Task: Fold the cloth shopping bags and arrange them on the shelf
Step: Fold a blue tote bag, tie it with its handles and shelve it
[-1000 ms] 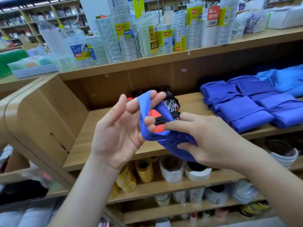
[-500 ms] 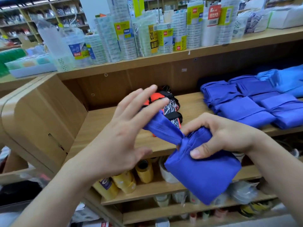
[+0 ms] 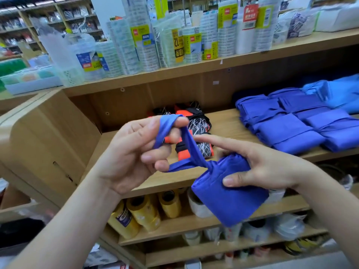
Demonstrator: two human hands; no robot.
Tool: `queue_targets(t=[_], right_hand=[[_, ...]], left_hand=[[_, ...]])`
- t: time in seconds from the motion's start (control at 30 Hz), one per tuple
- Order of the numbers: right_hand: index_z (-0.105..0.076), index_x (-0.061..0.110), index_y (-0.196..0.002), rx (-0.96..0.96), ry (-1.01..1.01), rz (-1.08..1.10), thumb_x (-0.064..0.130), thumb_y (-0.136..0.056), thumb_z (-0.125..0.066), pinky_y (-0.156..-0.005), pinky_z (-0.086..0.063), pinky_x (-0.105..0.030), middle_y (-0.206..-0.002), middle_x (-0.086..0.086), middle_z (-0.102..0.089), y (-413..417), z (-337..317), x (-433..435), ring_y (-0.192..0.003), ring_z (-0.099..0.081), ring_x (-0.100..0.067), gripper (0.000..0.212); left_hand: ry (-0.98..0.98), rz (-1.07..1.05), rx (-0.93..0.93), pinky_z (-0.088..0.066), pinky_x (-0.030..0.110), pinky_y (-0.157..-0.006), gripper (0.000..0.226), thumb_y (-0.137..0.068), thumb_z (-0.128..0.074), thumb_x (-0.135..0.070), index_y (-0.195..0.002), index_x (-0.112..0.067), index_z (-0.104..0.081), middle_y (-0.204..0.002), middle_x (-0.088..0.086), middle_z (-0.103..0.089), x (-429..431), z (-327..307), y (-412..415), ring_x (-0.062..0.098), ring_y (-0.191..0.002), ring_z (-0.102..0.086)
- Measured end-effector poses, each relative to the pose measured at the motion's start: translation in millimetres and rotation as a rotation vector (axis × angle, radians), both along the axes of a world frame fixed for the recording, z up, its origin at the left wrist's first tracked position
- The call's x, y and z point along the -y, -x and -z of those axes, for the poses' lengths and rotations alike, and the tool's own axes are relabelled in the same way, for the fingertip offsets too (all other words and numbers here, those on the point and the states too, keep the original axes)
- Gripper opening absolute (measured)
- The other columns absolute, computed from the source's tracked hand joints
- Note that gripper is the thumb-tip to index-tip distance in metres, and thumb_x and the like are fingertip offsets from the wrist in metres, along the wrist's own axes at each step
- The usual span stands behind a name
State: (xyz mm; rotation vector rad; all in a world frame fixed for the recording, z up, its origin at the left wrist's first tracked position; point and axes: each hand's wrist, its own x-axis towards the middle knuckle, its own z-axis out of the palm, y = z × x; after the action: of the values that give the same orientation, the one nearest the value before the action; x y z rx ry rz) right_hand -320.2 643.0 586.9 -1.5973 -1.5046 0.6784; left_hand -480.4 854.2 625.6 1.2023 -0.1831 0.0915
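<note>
left hand (image 3: pixel 132 156) has the blue fabric strap (image 3: pixel 195 150) looped over its fingers, which curl round it & pull it taut, up and away from the bundle. right hand (image 3: pixel 262 166) pinches the folded royal-blue cloth shopping bag (image 3: pixel 229 202): thumb on the front face, other fingers behind, index finger sticking out straight toward the strap. the bag is held in the air in front of the middle wooden shelf (image 3: pixel 223 120), not on it yet, above the lower shelf w/ yellow tape rolls (image 3: pixel 145 212).

step in hand, by my read: the bag body is already down to a compact square and the handles are the loose bit, prob being gathered to wrap round or tuck in. next move calls for the left hand to wind or tuck the strap flat against the bundle while the right holds the fold tight so it doesn't spring open. then it should go beside the stack of folded blue bags (image 3: pixel 287 131) at the right of the shelf, same way round. orange-and-black patterned bags (image 3: pixel 197 122) lie at the back centre, behind the hands. risk: letting go too early & the fold falls apart.
</note>
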Motion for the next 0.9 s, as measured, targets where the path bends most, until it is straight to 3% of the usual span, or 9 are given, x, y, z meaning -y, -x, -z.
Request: queue_targets(t=[0.07, 0.17, 0.23, 0.33, 0.43, 0.53, 0.63, 0.77, 0.9], right_hand=[[-0.018, 0.061, -0.146, 0.378, -0.079, 0.112, 0.012, -0.084, -0.073, -0.089, -0.043, -0.020, -0.108, 0.042, -0.051, 9, -6, 3, -0.093, -0.053, 0.010, 0.096], [-0.012, 0.054, -0.150, 0.973, -0.224, 0.275, 0.023, -0.083, -0.060, -0.052, -0.051, -0.033, -0.086, 0.018, -0.038, 27, -8, 4, -0.060, -0.043, -0.012, 0.088], [-0.014, 0.048, -0.151, 1.121, -0.214, 0.330, 0.021, -0.080, -0.060, -0.035, -0.043, -0.038, -0.080, 0.009, -0.035, 31, -9, 0, -0.046, -0.040, -0.021, 0.089], [-0.036, 0.039, -0.146, 1.111, -0.249, 0.412, 0.013, -0.078, -0.071, -0.033, -0.041, -0.039, -0.081, 0.002, -0.044, 27, -10, -8, -0.045, -0.046, -0.029, 0.080], [-0.066, 0.022, -0.121, 1.076, -0.401, 0.477, 0.015, -0.084, -0.062, -0.033, -0.041, -0.037, -0.084, -0.003, -0.053, 24, -8, -13, -0.051, -0.051, -0.030, 0.037], [-0.062, 0.017, -0.108, 0.924, -0.520, 0.483, 0.013, -0.082, -0.056, -0.038, -0.042, -0.035, -0.087, -0.005, -0.054, 21, 1, -14, -0.056, -0.045, -0.023, 0.026], [-0.052, 0.021, -0.104, 0.795, -0.574, 0.437, -0.002, -0.070, -0.062, -0.042, -0.044, -0.034, -0.088, -0.002, -0.054, 20, 9, -13, -0.060, -0.045, -0.022, 0.042], [-0.059, 0.017, -0.104, 0.695, -0.577, 0.379, -0.009, -0.066, -0.067, -0.048, -0.047, -0.037, -0.089, -0.002, -0.054, 26, 16, -14, -0.064, -0.052, -0.028, 0.046], [-0.066, 0.008, -0.101, 0.540, -0.597, 0.375, -0.007, -0.073, -0.074, -0.059, -0.050, -0.036, -0.090, -0.001, -0.055, 33, 16, -16, -0.075, -0.057, -0.020, 0.032]], left_hand=[[0.073, 0.070, -0.019, -0.052, 0.019, -0.054, 0.052, -0.090, -0.065, -0.030, -0.130, 0.002, -0.058, -0.113, 0.011, -0.066, 3, -2, 0, 0.003, -0.057, -0.051], [0.212, 0.160, -0.017, -0.057, 0.023, -0.059, 0.059, -0.092, -0.063, -0.031, -0.137, 0.004, -0.049, -0.134, 0.021, -0.055, 8, -3, -1, 0.012, -0.067, -0.059], [0.330, 0.230, 0.001, -0.058, 0.025, -0.061, 0.062, -0.091, -0.064, -0.030, -0.138, 0.007, -0.046, -0.139, 0.024, -0.051, 14, -3, -3, 0.017, -0.071, -0.061], [0.348, 0.274, 0.034, -0.058, 0.025, -0.061, 0.070, -0.090, -0.066, -0.032, -0.140, 0.010, -0.039, -0.148, 0.025, -0.040, 24, -5, -7, 0.018, -0.070, -0.060], [0.396, 0.256, 0.000, -0.056, 0.019, -0.053, 0.069, -0.085, -0.072, -0.031, -0.134, 0.010, -0.046, -0.142, 0.026, -0.045, 28, 0, -6, 0.012, -0.062, -0.060], [0.400, 0.058, -0.116, -0.043, 0.009, -0.036, 0.049, -0.076, -0.081, -0.026, -0.113, 0.003, -0.067, -0.099, 0.014, -0.066, 32, 11, -9, 0.002, -0.043, -0.051], [0.286, -0.251, -0.189, -0.028, 0.006, -0.029, 0.019, -0.076, -0.073, -0.025, -0.079, -0.006, -0.076, -0.061, -0.003, -0.050, 36, 18, -13, -0.001, -0.033, -0.037], [-0.079, -0.621, -0.163, -0.027, 0.011, -0.033, 0.015, -0.070, -0.070, -0.026, -0.064, -0.012, -0.074, -0.052, -0.002, -0.047, 38, 28, -16, 0.001, -0.036, -0.032], [-0.207, -0.784, -0.139, -0.035, 0.015, -0.039, 0.006, -0.072, -0.076, -0.016, -0.067, -0.014, -0.076, -0.051, 0.001, -0.057, 38, 35, -20, 0.005, -0.040, -0.040]])
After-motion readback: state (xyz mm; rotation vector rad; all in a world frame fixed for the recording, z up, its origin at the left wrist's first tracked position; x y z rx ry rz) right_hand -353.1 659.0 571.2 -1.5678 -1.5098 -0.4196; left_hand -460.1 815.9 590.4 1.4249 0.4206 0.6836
